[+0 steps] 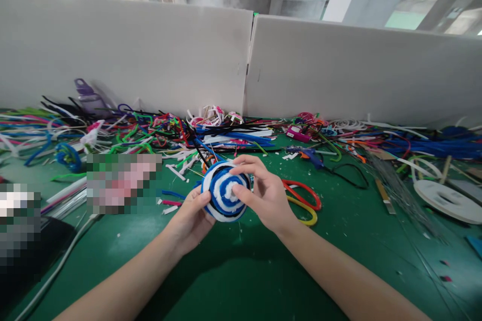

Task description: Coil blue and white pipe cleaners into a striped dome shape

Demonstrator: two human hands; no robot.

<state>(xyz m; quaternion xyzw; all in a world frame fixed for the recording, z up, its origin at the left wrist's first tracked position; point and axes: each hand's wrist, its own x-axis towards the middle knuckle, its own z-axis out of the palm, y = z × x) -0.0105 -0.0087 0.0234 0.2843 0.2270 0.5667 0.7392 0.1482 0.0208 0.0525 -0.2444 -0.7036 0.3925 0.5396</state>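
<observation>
A round spiral coil of blue, white and black pipe cleaners (222, 194) is held up over the green table, its face toward me. My left hand (194, 215) grips the coil's left edge, thumb on the front and fingers behind it. My right hand (263, 193) is closed on the coil's right side, with the thumb pressing near the white center and the index finger on the upper rim. Behind the right wrist lie red loops (307, 193) and a yellow loop (311, 216).
Heaps of pipe cleaners (241, 138) line the back by a white partition (150, 55). A blue glue gun (311, 156) with a black cord lies right of center. A utility knife (384, 195) and a white spool (448, 201) are at right; a purple bottle (90, 98) stands back left.
</observation>
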